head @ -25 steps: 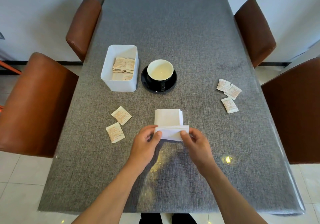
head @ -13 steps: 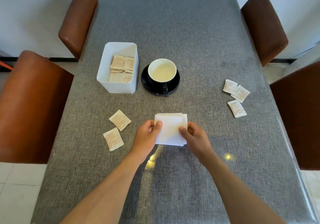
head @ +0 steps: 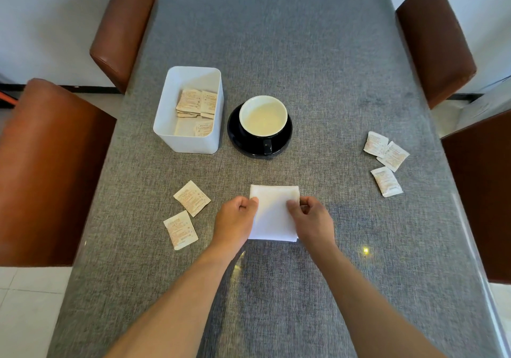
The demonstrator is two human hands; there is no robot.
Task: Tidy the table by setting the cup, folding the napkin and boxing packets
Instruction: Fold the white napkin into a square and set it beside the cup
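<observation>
While the napkin [head: 273, 214] lies flat, left hand [head: 234, 222] and right hand [head: 312, 221] pinch its side edges.

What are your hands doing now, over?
Both hands, left and right, pinching napkin edges. Napkin folded square, flat on table. Five packets loose. Nothing in the way.

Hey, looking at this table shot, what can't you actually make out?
- Print on the packets: too small to read in the head view.
- Napkin side edges: covered by the left hand and right hand.
- Number of packets in the white box: they overlap, and its near wall hides some.
</observation>
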